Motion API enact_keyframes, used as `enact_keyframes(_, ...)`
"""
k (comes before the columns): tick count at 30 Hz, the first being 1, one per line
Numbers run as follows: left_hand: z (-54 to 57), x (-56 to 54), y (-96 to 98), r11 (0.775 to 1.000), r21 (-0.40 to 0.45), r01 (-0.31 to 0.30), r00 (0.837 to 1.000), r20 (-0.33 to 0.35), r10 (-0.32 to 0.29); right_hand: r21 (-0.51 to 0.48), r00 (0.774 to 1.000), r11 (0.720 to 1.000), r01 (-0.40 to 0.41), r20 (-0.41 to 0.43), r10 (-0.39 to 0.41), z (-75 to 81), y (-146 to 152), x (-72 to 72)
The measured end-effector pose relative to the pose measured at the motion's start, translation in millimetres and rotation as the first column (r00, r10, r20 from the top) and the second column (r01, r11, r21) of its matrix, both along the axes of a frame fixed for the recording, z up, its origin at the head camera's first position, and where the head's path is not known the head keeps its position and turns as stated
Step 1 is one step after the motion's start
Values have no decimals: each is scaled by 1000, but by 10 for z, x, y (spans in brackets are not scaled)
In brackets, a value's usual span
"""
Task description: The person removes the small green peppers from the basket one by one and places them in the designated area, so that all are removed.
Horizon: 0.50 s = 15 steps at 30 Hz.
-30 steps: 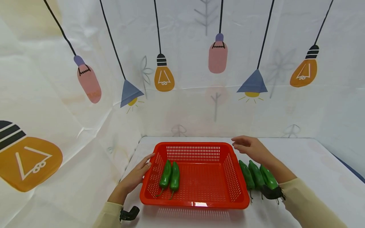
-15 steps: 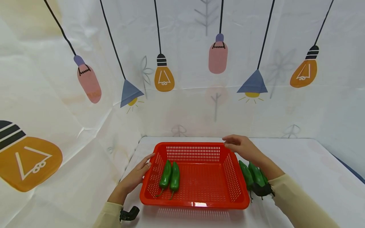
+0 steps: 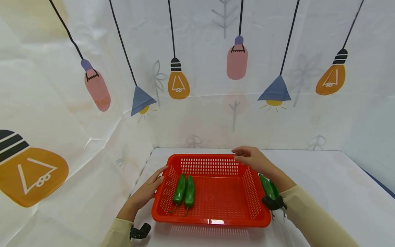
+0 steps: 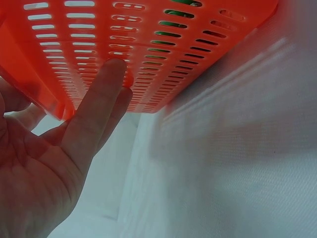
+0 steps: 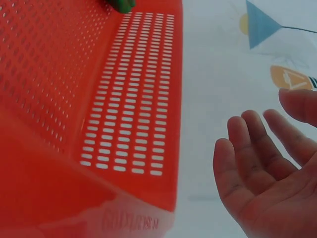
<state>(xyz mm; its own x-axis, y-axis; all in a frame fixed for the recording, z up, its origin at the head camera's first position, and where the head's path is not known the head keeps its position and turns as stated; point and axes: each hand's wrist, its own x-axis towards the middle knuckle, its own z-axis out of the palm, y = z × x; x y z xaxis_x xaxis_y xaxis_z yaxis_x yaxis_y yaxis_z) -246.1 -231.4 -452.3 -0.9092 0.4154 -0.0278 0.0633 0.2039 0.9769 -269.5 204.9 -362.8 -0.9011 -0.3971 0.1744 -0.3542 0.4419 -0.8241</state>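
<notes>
A red plastic basket (image 3: 216,206) with slotted walls stands on the white table, holding two green chili peppers (image 3: 189,192) at its left. My left hand (image 3: 147,188) rests against the basket's left side. In the left wrist view, straight fingers (image 4: 94,111) touch its outer wall. Above the far right corner, my right hand (image 3: 254,160) has its fingers loosely bent and grips nothing. From the right wrist view, that hand (image 5: 272,173) is apart from the basket wall (image 5: 133,99). More green chili peppers (image 3: 266,187) lie right of the basket, partly hidden by my right forearm.
White table surface (image 3: 333,185) extends to the right of the peppers. Behind the table hangs a white sheet (image 3: 203,116) printed with lamps and bulbs. Another part of the sheet closes off the left side. A black strap with a camera (image 3: 140,231) sits on my left wrist.
My right hand and forearm have moved left, from beyond the basket's far right corner to over its far rim, covering more of the outside peppers. My left hand and the basket stay put.
</notes>
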Motion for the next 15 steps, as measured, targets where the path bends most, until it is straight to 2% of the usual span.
enact_keyframes(10,-9,-6,-13,1000,8,-10,1000,1,10,33,997,997,-72,0,72,-32,-215,-77)
enact_keyframes(15,6,8,-10,1000,9,-4,1000,6,4,57,998,996,-66,24,65,-40,-281,-101)
